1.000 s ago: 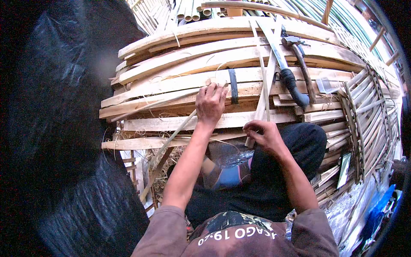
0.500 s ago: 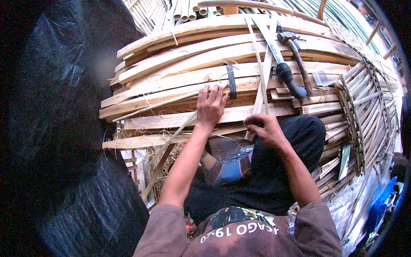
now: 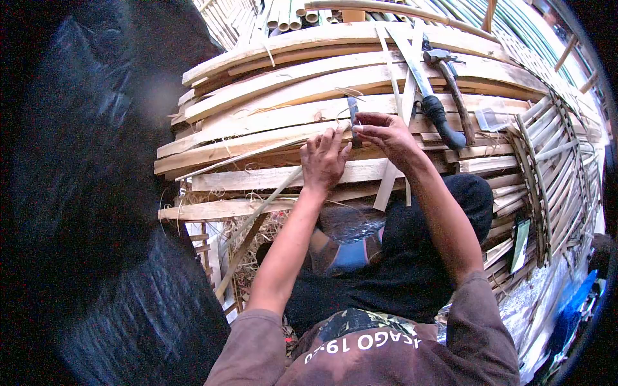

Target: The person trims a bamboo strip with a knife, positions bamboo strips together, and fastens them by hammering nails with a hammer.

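Observation:
A long, thin wooden or bamboo strip (image 3: 248,153) slants across the planks up to my hands. My left hand (image 3: 325,161) bends its fingers over this strip near its right end. Just to the right, my right hand (image 3: 389,138) pinches with thumb and fingertips at the strip's end, where a small pale tip shows. Between the hands stands a dark flat metal blade (image 3: 352,109) set across the planks; the right fingertips are beside it and partly cover it. How the strip meets the blade is hidden by the fingers.
Long pale planks (image 3: 270,112) form the bench. On them lie a long knife (image 3: 434,112) with a black-wrapped handle, a hammer (image 3: 454,90), flat slats (image 3: 387,183) and a clear plastic box (image 3: 489,120). A phone (image 3: 520,244) rests at right; dark sheeting (image 3: 109,193) hangs left.
My right hand has moved up and left from above my knee to the blade, beside my left hand. The left hand stays over the strip. The view has shifted slightly.

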`<state>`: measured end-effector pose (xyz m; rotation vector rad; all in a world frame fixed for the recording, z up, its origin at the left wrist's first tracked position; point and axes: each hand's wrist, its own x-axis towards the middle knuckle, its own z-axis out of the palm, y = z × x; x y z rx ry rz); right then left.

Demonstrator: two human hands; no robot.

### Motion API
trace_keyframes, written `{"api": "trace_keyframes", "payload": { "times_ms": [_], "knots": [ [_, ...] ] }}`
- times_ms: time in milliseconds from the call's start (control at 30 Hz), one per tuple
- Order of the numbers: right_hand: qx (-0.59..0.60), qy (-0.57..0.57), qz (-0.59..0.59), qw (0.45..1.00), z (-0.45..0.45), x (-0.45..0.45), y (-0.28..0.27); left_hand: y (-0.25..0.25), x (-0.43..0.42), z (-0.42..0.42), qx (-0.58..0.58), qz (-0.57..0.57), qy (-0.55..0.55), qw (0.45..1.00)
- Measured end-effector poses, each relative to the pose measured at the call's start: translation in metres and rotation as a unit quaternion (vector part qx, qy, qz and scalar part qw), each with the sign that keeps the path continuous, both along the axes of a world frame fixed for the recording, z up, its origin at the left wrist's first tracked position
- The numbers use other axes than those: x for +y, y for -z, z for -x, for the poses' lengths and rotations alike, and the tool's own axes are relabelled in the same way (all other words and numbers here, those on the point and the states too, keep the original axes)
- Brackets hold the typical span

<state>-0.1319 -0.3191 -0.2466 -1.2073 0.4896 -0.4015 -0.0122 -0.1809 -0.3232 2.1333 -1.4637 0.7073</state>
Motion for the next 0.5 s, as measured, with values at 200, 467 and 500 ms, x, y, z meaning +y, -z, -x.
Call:
{"api": "trace_keyframes", "payload": {
  "times_ms": [200, 467, 500],
  "knots": [
    [0.077, 0.014, 0.213, 0.974, -0.025, -0.002, 0.008, 0.003, 0.0, -0.002, 0.002, 0.011, -0.011, 1.0],
    [0.08, 0.112, 0.384, 0.913, -0.061, -0.023, 0.032, -0.001, 0.001, -0.001, 0.012, 0.006, -0.008, 1.0],
    [0.069, 0.093, 0.283, 0.952, -0.066, -0.023, 0.026, -0.003, 0.002, -0.001, 0.01, 0.009, -0.009, 1.0]
  ]
}}
